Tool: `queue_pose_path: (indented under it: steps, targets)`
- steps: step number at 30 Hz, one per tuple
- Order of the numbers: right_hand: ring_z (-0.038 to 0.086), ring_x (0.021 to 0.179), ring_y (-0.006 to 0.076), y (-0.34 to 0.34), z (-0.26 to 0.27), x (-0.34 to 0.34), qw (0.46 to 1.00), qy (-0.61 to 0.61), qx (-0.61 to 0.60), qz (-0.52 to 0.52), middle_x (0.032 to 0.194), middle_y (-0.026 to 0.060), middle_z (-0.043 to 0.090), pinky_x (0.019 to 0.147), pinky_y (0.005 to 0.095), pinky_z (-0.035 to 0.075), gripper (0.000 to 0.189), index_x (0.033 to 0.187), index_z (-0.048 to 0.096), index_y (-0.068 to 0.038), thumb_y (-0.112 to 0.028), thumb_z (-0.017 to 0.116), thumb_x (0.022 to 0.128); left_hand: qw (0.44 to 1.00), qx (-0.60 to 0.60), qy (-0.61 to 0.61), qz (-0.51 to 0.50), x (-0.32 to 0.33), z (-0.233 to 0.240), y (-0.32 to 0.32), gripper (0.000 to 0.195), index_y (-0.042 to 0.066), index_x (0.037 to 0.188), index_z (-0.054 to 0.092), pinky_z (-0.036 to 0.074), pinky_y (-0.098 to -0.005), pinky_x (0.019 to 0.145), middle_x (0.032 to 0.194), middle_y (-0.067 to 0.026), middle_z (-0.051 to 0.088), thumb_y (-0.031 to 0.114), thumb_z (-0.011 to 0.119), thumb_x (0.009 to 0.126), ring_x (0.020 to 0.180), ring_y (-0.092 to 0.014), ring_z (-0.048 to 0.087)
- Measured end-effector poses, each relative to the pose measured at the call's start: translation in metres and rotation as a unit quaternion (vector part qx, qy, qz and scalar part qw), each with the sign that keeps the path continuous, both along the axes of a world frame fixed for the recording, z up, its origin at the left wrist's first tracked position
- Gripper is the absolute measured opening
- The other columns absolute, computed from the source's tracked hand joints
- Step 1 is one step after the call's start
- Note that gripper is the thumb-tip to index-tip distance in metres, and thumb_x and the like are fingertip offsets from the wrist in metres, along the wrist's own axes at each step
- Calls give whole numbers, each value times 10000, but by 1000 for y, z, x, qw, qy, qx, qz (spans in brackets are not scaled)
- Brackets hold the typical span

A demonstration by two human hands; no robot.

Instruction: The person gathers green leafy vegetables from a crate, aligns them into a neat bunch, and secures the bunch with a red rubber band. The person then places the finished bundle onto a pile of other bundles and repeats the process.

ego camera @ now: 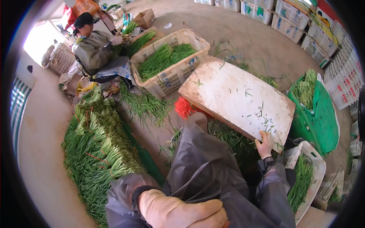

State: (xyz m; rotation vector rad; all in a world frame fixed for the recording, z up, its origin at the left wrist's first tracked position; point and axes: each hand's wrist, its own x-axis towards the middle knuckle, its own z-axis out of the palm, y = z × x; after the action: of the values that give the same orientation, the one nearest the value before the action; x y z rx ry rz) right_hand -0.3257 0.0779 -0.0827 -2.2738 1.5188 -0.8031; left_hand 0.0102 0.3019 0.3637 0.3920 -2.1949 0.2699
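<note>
My left hand [182, 211] is at the bottom centre, near my body, its fingers curled; a bit of something orange shows at the fingertips, too small to name. My right hand [264, 144] rests at the near edge of a white board [228, 88], fingers on scattered green leaf clippings [266, 121]. Both hands look gloved. A bunch of red ties [184, 108] hangs at the board's left corner. To my left lies a long pile of tied green vegetable bundles [99, 142]. Loose greens [300, 176] fill a white crate [319, 168] at my right.
A co-worker [94, 48] sits at the upper left, holding greens beside a plastic crate [171, 78] of greens. A green sack [322, 125] of stalks stands right of the board. Stacked white crates [288, 27] line the far side. Loose leaves [145, 105] litter the floor.
</note>
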Motion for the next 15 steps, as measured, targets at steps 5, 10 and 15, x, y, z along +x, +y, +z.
queue_pose_path:
  steps: [5,10,15]
  targets:
    - [647,1003,345,0,4,5,1000,-4,-6,-4,1065,130,655,884,459,521,490,1237,695,-77,-141,853,777,990,119,75,22,34,0,14,172,-22,719,649,661,-471,657,704,-162,646,-19,769,842,698,-303,711]
    - [645,1003,322,0,6,8,1000,17,-14,0,1053,106,643,878,470,513,502,1262,684,-88,-162,852,795,877,232,97,409,118,-119,-45,186,78,772,652,480,-398,577,679,-50,586,74,838,781,613,-260,601]
    - [630,1006,319,-1,9,10,999,31,-16,6,1064,102,631,878,466,494,517,1278,678,-89,-158,849,794,638,504,378,443,226,-333,-130,183,9,930,721,514,-282,658,805,-6,731,146,839,955,714,-76,610]
